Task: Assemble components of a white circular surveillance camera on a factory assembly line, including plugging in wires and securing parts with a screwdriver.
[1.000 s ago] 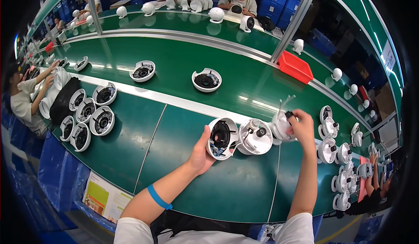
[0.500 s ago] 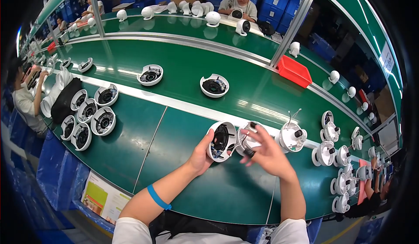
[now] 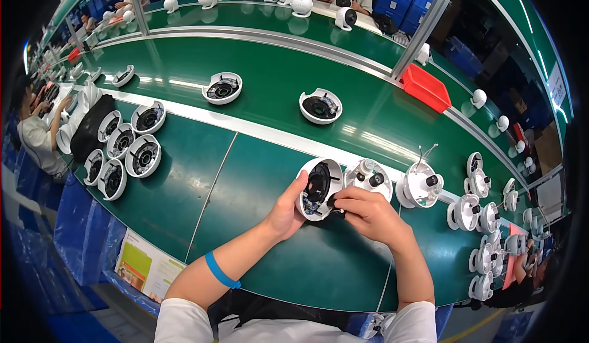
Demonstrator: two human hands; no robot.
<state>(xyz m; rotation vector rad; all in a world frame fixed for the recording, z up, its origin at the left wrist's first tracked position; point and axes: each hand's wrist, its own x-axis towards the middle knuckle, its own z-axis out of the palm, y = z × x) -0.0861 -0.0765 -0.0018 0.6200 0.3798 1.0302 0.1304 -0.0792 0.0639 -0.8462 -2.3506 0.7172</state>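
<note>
A round white camera housing (image 3: 316, 188) with a black ring and a small circuit board inside is gripped at its left rim by my left hand (image 3: 286, 213). It is tilted, its open side facing up and to the right. My right hand (image 3: 372, 215) is closed at the housing's right edge, pinching a small black part (image 3: 332, 201); the fingers partly cover it, so its exact kind is hidden. Just behind my right hand stands a white camera base (image 3: 369, 180) with a black cylinder on it. A similar base (image 3: 421, 185) with upright wires sits to its right.
Several open housings (image 3: 145, 156) are grouped at the left beside a black cloth (image 3: 92, 136). Two more, including a near one (image 3: 321, 106), lie on the green belt (image 3: 264, 107). Several assembled bases (image 3: 467, 213) crowd the right. A red tray (image 3: 426, 88) lies beyond. Co-workers sit around.
My right hand has come in to the housing's right edge, its spread fingers now pinched together on the black part. The base behind it shows more fully. The whole view has shifted slightly.
</note>
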